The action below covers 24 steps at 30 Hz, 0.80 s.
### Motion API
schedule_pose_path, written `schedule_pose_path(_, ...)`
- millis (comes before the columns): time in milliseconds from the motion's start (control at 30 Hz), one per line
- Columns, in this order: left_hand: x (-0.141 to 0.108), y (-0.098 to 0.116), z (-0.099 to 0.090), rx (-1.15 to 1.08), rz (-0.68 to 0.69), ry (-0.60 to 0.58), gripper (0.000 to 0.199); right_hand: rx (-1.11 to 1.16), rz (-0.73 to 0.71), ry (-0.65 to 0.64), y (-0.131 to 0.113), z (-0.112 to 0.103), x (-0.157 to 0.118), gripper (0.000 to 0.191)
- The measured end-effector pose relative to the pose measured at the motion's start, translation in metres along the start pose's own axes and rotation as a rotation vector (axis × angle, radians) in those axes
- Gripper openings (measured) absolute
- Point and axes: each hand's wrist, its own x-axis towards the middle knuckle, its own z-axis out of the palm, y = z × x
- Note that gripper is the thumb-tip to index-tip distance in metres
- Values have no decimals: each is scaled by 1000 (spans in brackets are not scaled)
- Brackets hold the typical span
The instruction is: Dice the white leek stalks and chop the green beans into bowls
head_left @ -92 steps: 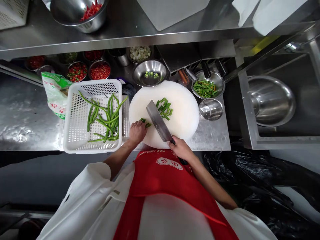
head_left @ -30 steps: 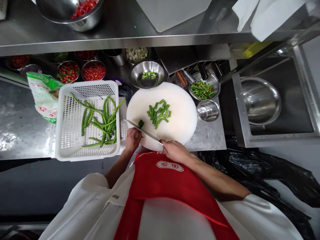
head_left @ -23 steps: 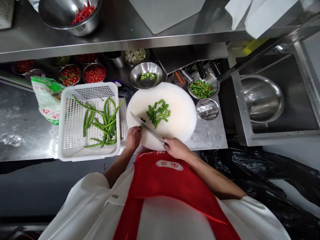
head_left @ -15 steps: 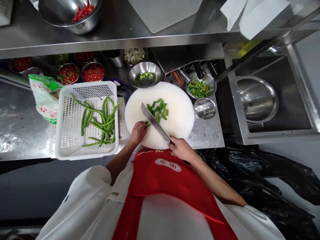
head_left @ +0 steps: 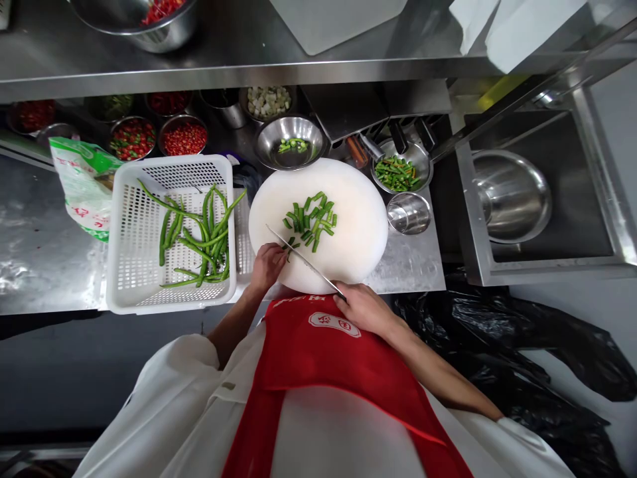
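Note:
My right hand is wrapped round the handle of a kitchen knife. The blade points up and left across the round white cutting board, seen nearly edge-on. On the left side of the blade, my left hand has its fingers curled at the board's lower left, pressed on short ends of green beans. Its fingertips are close to the blade and partly hide what they hold. Beyond the knife lies a loose pile of cut green bean pieces.
Left of the board, a white plastic basket holds whole green beans. Behind stand a metal bowl with a few pieces, another bowl of cut beans and a metal cup. A steel shelf overhangs the back; a sink is right.
The knife has swung left and lower, its blade now turned edge-on. More cut pieces lie at the pile's left side. My left hand has shifted slightly left.

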Motion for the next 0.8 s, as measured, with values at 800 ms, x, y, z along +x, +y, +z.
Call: schedule_pose_path(800,19,11,-4,349,69,-193,16,180,9,32,19,9,21,27)
